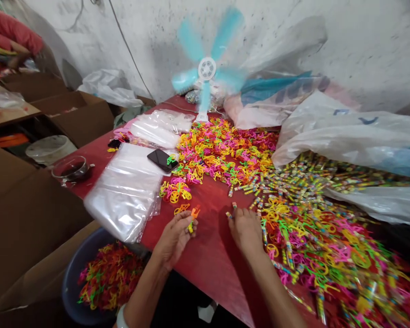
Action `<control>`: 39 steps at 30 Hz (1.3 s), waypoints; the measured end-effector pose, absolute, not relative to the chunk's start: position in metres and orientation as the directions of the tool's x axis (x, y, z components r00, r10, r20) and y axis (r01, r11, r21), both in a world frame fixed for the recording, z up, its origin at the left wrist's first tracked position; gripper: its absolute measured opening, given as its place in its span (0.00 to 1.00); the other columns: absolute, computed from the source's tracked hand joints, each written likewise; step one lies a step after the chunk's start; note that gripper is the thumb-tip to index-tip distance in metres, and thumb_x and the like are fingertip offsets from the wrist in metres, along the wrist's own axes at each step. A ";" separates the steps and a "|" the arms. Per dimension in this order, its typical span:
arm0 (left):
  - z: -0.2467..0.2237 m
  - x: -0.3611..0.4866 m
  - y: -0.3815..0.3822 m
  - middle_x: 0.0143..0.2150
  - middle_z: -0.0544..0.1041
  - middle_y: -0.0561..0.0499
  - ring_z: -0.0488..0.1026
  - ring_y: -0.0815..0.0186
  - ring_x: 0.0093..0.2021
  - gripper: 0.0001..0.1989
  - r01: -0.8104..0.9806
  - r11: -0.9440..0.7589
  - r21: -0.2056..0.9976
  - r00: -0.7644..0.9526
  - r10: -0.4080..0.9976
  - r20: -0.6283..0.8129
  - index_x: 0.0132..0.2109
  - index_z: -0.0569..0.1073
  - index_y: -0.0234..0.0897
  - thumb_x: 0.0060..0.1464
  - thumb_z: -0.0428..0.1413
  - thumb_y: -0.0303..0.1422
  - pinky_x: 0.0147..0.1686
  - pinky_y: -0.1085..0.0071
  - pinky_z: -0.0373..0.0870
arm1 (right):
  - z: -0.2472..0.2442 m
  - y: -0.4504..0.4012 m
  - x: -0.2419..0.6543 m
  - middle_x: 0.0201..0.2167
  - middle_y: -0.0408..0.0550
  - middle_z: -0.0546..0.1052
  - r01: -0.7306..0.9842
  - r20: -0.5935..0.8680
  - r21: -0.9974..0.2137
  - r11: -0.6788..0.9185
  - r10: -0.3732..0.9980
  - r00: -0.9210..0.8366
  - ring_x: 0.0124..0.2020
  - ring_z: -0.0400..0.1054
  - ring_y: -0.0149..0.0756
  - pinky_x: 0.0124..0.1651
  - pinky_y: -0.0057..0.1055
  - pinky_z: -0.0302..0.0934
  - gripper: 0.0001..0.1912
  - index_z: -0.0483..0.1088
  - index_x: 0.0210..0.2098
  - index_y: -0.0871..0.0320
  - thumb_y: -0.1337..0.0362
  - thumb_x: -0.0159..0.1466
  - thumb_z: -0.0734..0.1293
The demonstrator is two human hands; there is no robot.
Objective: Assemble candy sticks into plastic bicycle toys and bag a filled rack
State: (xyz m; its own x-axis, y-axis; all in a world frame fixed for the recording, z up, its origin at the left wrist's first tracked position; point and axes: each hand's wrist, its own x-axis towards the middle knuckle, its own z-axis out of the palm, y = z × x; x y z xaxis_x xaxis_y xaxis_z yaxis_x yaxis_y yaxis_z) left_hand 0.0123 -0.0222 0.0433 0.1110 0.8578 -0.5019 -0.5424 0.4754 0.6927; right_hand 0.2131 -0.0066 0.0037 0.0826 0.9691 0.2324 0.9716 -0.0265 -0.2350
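Observation:
My left hand (pixel 178 232) is closed on small plastic pieces (pixel 195 212), orange and yellow-green, that stick out past the thumb and fingers. Just beyond it, on the red tabletop (pixel 205 269), lie an orange plastic piece (pixel 181 208) and a small group of yellow and pink ones (pixel 176 190). My right hand (pixel 246 230) is palm down and curled low over the table, with small striped tubes (pixel 228 215) at its fingertips. More striped tubes (pixel 294 177) are heaped to the right. Nearer me on that side, loose coloured plastic pieces (pixel 314 255) are mixed with tubes.
Clear plastic bags (pixel 126 187) and a phone (pixel 162 160) lie left. Behind a pile of coloured pieces (pixel 222 155), a blue-bladed fan (pixel 207 69) is spinning. White sacks (pixel 355 132), a glass bowl (pixel 70 168), a blue tub (pixel 70 282) and cardboard boxes (pixel 78 114) surround the table. A person's sleeve (pixel 17 29) shows far left.

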 end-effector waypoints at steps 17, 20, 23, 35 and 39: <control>0.025 0.053 -0.038 0.26 0.75 0.52 0.70 0.67 0.28 0.09 0.083 0.256 0.963 0.001 0.966 -0.257 0.31 0.74 0.34 0.49 0.56 0.37 0.31 0.72 0.65 | 0.008 -0.066 0.192 0.32 0.45 0.76 0.443 0.200 -0.888 0.125 0.972 0.126 0.31 0.71 0.33 0.35 0.29 0.67 0.08 0.70 0.38 0.56 0.59 0.65 0.63; 0.020 0.056 -0.038 0.26 0.74 0.52 0.70 0.67 0.28 0.08 0.086 0.258 0.962 -0.024 0.966 -0.257 0.31 0.74 0.34 0.48 0.55 0.35 0.32 0.72 0.66 | 0.009 -0.070 0.195 0.32 0.46 0.76 0.486 0.202 -0.865 0.125 0.973 0.109 0.32 0.71 0.34 0.36 0.29 0.67 0.08 0.71 0.38 0.56 0.60 0.64 0.63; 0.019 0.060 -0.040 0.27 0.74 0.52 0.70 0.67 0.29 0.07 0.144 0.234 0.962 -0.022 0.972 -0.233 0.32 0.73 0.35 0.49 0.55 0.35 0.32 0.72 0.65 | 0.009 -0.071 0.196 0.33 0.47 0.77 0.507 0.209 -0.851 0.136 0.974 0.090 0.33 0.72 0.34 0.37 0.30 0.67 0.08 0.71 0.37 0.56 0.61 0.65 0.62; 0.017 0.069 -0.056 0.27 0.71 0.53 0.67 0.66 0.30 0.05 0.306 0.121 0.944 0.089 0.984 -0.155 0.28 0.68 0.38 0.48 0.52 0.25 0.32 0.72 0.62 | -0.002 -0.061 0.198 0.27 0.46 0.74 0.614 0.550 -0.638 0.464 0.833 -0.058 0.31 0.71 0.34 0.35 0.32 0.67 0.13 0.68 0.28 0.54 0.68 0.67 0.59; 0.015 0.074 -0.060 0.31 0.73 0.51 0.70 0.65 0.33 0.05 0.191 0.192 0.963 0.044 0.978 -0.204 0.33 0.70 0.37 0.54 0.50 0.30 0.35 0.71 0.65 | -0.001 -0.060 0.201 0.29 0.44 0.76 0.633 0.432 -0.718 0.288 0.898 0.081 0.30 0.72 0.34 0.32 0.29 0.67 0.07 0.69 0.35 0.55 0.64 0.66 0.60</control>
